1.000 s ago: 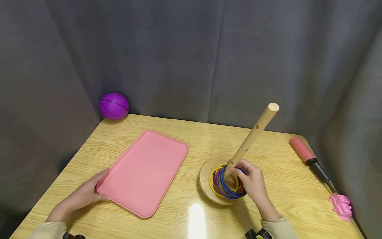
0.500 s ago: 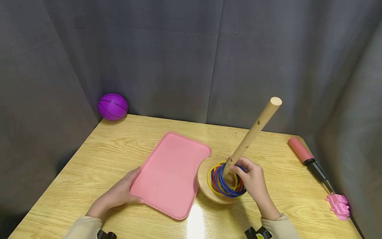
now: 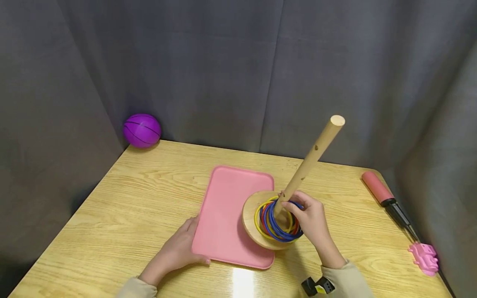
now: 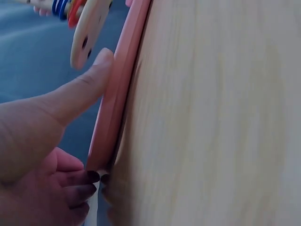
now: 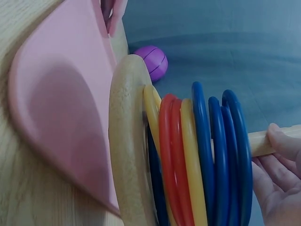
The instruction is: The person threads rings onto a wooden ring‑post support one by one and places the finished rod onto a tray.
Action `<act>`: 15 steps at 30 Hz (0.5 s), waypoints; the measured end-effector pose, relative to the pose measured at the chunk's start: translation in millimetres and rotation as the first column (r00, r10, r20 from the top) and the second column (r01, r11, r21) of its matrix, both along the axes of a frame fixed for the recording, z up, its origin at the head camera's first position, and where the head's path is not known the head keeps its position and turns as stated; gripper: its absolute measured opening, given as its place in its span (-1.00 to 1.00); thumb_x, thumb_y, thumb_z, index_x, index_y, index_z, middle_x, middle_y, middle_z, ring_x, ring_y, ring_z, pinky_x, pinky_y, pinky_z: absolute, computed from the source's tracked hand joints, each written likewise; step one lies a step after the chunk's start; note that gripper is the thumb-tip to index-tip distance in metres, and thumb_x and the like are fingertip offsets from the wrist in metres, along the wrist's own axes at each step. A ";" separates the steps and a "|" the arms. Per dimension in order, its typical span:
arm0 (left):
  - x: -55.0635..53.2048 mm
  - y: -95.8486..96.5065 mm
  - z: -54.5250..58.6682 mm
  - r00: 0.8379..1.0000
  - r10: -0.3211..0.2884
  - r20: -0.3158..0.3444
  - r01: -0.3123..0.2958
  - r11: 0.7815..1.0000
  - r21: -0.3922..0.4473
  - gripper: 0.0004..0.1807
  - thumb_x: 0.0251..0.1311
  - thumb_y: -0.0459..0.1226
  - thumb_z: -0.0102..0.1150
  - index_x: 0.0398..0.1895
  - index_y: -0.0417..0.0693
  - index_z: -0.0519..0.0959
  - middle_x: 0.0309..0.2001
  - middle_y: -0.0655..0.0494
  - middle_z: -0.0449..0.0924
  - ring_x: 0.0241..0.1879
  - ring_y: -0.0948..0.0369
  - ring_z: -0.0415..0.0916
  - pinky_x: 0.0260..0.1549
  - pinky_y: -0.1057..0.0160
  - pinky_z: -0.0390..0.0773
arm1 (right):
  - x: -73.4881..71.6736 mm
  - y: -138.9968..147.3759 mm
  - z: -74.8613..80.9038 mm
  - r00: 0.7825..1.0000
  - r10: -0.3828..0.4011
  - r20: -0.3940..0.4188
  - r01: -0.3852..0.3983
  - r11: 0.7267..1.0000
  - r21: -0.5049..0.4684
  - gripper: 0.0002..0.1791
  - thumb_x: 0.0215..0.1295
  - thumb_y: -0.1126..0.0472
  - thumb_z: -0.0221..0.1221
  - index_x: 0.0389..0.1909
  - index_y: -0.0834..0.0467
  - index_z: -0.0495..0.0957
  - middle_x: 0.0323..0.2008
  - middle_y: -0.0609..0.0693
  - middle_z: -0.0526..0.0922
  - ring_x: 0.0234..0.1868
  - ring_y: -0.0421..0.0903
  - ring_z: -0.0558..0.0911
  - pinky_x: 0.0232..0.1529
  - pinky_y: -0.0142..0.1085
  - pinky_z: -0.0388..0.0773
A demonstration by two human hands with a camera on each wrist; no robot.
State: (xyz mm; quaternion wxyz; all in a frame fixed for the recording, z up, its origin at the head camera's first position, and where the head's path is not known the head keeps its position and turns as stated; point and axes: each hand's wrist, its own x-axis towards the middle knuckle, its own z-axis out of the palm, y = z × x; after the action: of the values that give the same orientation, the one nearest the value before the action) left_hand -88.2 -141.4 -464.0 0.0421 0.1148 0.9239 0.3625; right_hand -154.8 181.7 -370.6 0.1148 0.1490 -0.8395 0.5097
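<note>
My left hand holds the pink tray at its near left corner. The left wrist view shows the thumb on the rim, the other fingers round the corner. With my right hand I grip the wooden peg of a ring toss stand, low down near the rings. Its round base hangs over the tray's right side; a gap and shadow show beneath it in the right wrist view. Blue, red and yellow rings lie stacked round the peg, above the base.
A purple ball sits at the table's far left corner. Along the right edge lie a hand pump with a pink handle and a small pink toy. Grey curtain hangs behind the wooden table.
My left hand has slid the tray to the right and turned it, so its right part is under the base. The right hand has held the stand, moving slightly left.
</note>
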 end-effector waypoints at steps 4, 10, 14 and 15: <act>2.2 8.1 0.2 1.000 -0.021 -0.008 0.021 1.000 -0.008 0.40 -0.44 0.06 0.62 0.53 -0.16 0.01 0.41 -0.21 0.21 0.39 -0.13 0.20 0.31 -0.16 0.30 | -4.6 -5.2 -0.4 1.000 -0.011 -0.002 0.011 1.000 0.023 -0.81 0.19 0.29 0.31 -0.17 0.19 0.70 -0.22 0.12 0.77 -0.22 -0.43 0.66 -0.20 -0.56 0.59; -7.3 2.5 2.1 0.995 -0.098 0.017 0.098 0.995 0.006 0.43 -0.45 0.06 0.62 0.52 -0.22 -0.03 0.48 -0.24 0.07 0.47 -0.22 0.01 0.38 -0.21 0.16 | -14.1 -18.7 -1.7 0.999 0.031 0.010 -0.031 1.000 0.003 -0.78 0.17 0.31 0.31 -0.13 0.20 0.69 -0.19 0.12 0.76 -0.21 -0.45 0.66 -0.17 -0.51 0.61; -15.5 -5.9 2.8 0.984 -0.157 0.085 0.154 0.988 0.030 0.48 -0.47 0.03 0.63 0.52 -0.28 -0.10 0.53 -0.24 -0.12 0.51 -0.21 -0.15 0.43 -0.21 0.02 | -20.7 -29.4 -6.6 0.998 0.061 0.018 -0.061 0.998 -0.008 -0.77 0.17 0.28 0.32 -0.13 0.19 0.70 -0.17 0.10 0.76 -0.18 -0.38 0.68 -0.16 -0.48 0.63; -17.3 -7.2 2.5 0.981 -0.168 0.095 0.166 0.986 0.035 0.49 -0.48 0.03 0.63 0.52 -0.30 -0.11 0.54 -0.24 -0.15 0.51 -0.21 -0.17 0.43 -0.21 0.00 | -22.4 -31.8 -8.5 0.998 0.063 0.017 -0.063 0.998 -0.005 -0.77 0.17 0.28 0.32 -0.14 0.18 0.70 -0.18 0.10 0.77 -0.19 -0.37 0.69 -0.16 -0.47 0.63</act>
State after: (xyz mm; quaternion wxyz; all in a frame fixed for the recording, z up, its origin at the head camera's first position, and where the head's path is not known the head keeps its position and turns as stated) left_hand -105.5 -148.6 -461.5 0.1161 0.1746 0.9028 0.3754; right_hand -177.2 150.0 -379.1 0.0918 0.1705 -0.8342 0.5163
